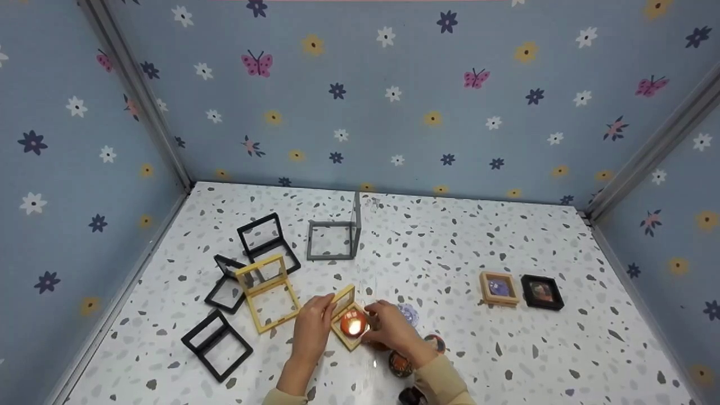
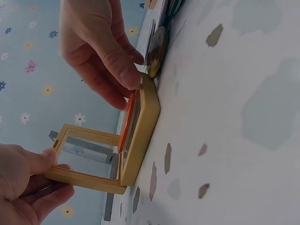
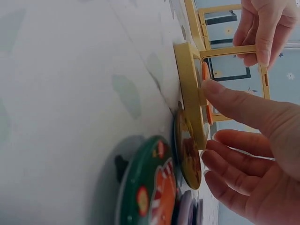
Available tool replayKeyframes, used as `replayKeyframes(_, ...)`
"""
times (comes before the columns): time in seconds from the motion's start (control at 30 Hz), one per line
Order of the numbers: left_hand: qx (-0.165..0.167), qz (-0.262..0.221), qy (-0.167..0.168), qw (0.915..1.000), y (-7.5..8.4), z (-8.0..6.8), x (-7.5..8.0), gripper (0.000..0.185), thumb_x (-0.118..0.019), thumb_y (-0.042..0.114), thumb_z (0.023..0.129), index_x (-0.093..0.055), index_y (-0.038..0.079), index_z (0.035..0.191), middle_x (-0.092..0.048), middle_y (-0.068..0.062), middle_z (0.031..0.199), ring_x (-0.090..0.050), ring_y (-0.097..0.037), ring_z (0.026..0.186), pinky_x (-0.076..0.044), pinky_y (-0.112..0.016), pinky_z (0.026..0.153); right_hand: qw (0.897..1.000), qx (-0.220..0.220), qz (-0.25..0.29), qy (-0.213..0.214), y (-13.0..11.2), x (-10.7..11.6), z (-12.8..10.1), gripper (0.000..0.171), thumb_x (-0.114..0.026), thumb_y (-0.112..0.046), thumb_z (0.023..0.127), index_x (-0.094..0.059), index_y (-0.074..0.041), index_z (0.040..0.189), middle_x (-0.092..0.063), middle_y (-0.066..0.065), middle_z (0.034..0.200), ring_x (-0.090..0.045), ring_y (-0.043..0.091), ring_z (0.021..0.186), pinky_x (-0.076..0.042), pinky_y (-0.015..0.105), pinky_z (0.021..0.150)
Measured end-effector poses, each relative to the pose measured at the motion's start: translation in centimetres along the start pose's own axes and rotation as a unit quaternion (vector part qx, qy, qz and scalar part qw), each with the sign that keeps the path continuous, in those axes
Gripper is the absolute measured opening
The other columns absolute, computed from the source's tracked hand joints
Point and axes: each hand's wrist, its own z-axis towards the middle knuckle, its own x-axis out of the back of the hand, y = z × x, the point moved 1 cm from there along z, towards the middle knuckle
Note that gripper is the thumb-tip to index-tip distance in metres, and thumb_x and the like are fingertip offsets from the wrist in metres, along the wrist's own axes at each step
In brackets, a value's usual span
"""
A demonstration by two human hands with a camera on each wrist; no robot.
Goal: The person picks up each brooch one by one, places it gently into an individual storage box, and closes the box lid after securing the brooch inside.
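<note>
A small yellow hinged frame case [image 1: 341,337] stands open on the table between the hands. Its raised clear-windowed lid [image 2: 89,129] is pinched at the edge by my left hand [image 1: 313,320]. Inside the base lies a shiny orange-red round badge [image 1: 352,324]. At the right side of the case is my right hand [image 1: 391,326], its thumb [image 3: 234,101] at the badge and case rim, the other fingers spread and loosely bent. A dark gold round badge [image 3: 187,150] leans by the case, near those fingers, with a green one [image 3: 152,187] closer to the right wrist camera.
Open black cases [image 1: 225,346], a larger yellow case [image 1: 260,309] and a grey case [image 1: 331,257] stand to the left and behind. A purple badge [image 1: 409,315] lies beyond my right hand. On the right sit a closed wooden case [image 1: 499,301] and a closed black case [image 1: 543,305].
</note>
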Motion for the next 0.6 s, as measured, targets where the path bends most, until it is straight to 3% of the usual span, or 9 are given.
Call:
replayKeyframes(0.27, -0.003, -0.001, 0.001, 1.0, 0.19, -0.26, 0.03, 0.018, -0.065, 0.004, 0.078, -0.066, -0.003, 0.094, -0.063, -0.008, 0.083, -0.061, -0.02, 0.077, -0.05, -0.031, 0.066, 1.0, 0.023, -0.007, 0.005, 0.45, -0.19, -0.02, 0.046, -0.078, -0.014, 0.065, -0.059, 0.006, 0.102, -0.058, 0.006, 0.083, -0.054, 0.014, 0.073, -0.047, 0.026, 0.067)
replayKeyframes(0.6, 0.001, 0.011, -0.016, 0.9998, 0.9, -0.75, 0.12, 0.018, -0.066, 0.003, 0.078, -0.066, -0.001, 0.095, -0.063, -0.01, 0.086, -0.061, -0.023, 0.084, -0.049, -0.035, 0.075, 1.0, 0.018, -0.01, 0.004, 0.57, -0.19, 0.03, 0.032, -0.076, -0.017, 0.067, -0.063, 0.0, 0.092, -0.054, -0.002, 0.075, -0.048, 0.008, 0.066, -0.044, 0.022, 0.06)
